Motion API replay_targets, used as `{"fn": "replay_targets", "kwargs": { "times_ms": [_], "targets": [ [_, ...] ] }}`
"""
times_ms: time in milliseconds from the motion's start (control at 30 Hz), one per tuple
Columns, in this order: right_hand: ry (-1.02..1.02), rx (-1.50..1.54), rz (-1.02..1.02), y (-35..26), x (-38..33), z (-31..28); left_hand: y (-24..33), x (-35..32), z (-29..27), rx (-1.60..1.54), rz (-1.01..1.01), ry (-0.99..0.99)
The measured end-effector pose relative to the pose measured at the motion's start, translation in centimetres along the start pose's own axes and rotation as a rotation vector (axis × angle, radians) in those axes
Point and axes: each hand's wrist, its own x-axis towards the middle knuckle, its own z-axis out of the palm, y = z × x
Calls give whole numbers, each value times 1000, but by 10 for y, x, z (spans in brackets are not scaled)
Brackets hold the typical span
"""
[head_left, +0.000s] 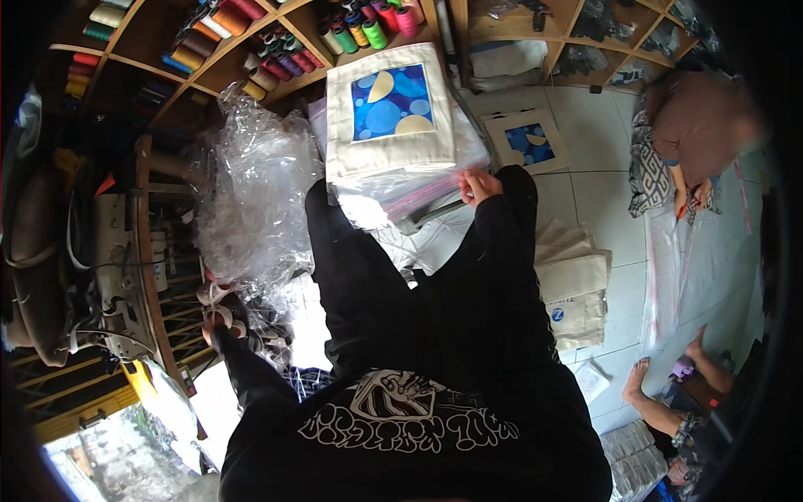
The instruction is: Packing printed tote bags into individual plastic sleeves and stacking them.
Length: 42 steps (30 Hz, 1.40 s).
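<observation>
One cream bag [391, 159] lies forward-left of our nearer, half-curled right hand [479, 187]; we cannot tell its grip or our left hand's [217, 319].

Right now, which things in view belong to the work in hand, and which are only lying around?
Probably the work:
- canvas bag with blue panel
- clear plastic beneath it, by the right hand

Probably lying around:
- crumpled plastic
- thread spools

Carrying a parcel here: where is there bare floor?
Bare tile lies between the flat bag and the co-worker, and between the canvas bags and plastic sheeting. It's crowded around the bag stack by the right hand, with crumpled plastic on its left.
</observation>
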Motion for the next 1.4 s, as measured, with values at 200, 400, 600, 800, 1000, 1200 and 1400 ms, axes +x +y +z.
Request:
{"fn": "replay_targets", "kwargs": {
  "times_ms": [200,400,600,800,1000,1200,1400],
  "targets": [
    [-17,-128,-104,0,-4,11,-16,-108,-8,69,535,566],
    [58,-150,-121,-5,-18,6,176,-240,115,-162,739,-177],
    [94,-213,-120,-15,-33,14,256,-246,185,-315,888,-430],
    [187,-471,-396,-21,-52,13,288,-247,219,-462,890,-695],
    [93,-1139,-957,-67,-43,20,297,-233,230,-418,1086,-741],
    [-45,-1205,-1055,-71,-25,19,301,-232,233,-441,1152,-719],
    [-30,-1180,-1068,-66,-21,23,298,-231,241,-529,1271,-557]
  ]
}}
